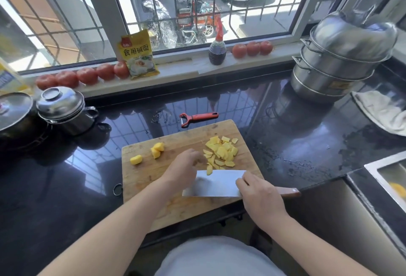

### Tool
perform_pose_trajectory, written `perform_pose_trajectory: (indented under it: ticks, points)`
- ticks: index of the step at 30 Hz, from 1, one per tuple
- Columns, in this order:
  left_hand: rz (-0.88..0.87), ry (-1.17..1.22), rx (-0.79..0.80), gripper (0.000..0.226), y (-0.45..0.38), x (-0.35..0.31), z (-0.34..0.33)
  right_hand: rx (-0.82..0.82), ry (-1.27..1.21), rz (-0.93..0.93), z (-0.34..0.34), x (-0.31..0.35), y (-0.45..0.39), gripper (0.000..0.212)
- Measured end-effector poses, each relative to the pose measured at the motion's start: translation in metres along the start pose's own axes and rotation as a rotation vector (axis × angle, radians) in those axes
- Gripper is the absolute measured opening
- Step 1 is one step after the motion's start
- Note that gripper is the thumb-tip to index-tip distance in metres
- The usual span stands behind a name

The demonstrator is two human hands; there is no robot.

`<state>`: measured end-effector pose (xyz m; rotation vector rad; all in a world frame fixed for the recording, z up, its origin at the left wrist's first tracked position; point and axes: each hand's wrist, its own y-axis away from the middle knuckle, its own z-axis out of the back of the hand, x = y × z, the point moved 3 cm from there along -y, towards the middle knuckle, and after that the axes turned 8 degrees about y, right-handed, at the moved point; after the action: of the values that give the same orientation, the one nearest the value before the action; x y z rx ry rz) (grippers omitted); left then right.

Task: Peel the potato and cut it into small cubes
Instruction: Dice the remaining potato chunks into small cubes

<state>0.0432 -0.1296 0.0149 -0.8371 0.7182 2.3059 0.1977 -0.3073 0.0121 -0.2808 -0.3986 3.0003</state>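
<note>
Cutting the peeled potato into pieces on the wooden board [140, 179].

The right hand [261, 198] is clamped on the cleaver [215, 184] near its handle; the left hand [183, 168], fingers curled, steadies potato pieces [222, 151] beside the blade, though whether it pinches one I cannot tell. It is better to keep the fingertips tucked back. Two bigger chunks [157, 150] wait at the left. The red peeler [197, 117] lies behind the board, out of the way.

Both bare forearms reach forward from the bottom of the view and angle inward. The left hand [183, 167] lies palm down with fingers loosely curled, fingertips pointing forward. The right hand [260, 198] is closed in a grip, knuckles up, index finger stretched forward.
</note>
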Motion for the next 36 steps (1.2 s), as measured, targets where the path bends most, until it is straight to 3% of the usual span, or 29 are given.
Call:
perform_pose_trajectory:
  ticks: [3, 5, 9, 12, 15, 18, 26, 31, 34, 36]
  points:
    - [-0.064, -0.124, 0.23, 0.057, 0.005, -0.008, -0.02, 0.024, 0.003, 0.01, 0.002, -0.001, -0.001, 0.039]
    - [-0.051, -0.195, 0.234, 0.058, -0.001, -0.012, -0.027, 0.045, 0.006, 0.013, 0.005, 0.0, -0.001, 0.039]
    - [0.08, 0.069, -0.037, 0.07, -0.007, -0.01, -0.006, 0.159, -0.073, -0.022, 0.009, -0.001, 0.002, 0.037]
    - [0.161, 0.284, -0.247, 0.061, 0.011, 0.011, 0.022, 0.315, -0.203, -0.07, 0.002, -0.001, 0.008, 0.019]
    - [0.25, 0.319, -0.394, 0.044, 0.04, 0.05, 0.042, 0.39, -0.314, -0.093, -0.003, 0.004, 0.007, 0.008]
    - [0.36, 0.212, -0.464, 0.037, 0.063, 0.082, 0.057, 0.415, -0.359, -0.132, -0.008, 0.005, -0.008, 0.013]
    - [0.359, 0.021, -0.438, 0.038, 0.04, 0.095, 0.083, 0.458, -0.391, -0.393, -0.017, -0.022, -0.05, 0.01]
    - [0.304, -0.225, -0.285, 0.043, -0.015, 0.091, 0.083, 0.473, -0.742, -0.64, -0.015, -0.012, -0.053, 0.004]
    - [0.285, -0.302, -0.154, 0.047, -0.046, 0.089, 0.072, 0.503, -0.888, -0.839, -0.017, -0.01, -0.045, 0.021]
    - [0.254, -0.362, -0.097, 0.041, -0.06, 0.093, 0.067, 0.466, -1.015, -0.958, -0.016, -0.013, -0.04, 0.013]
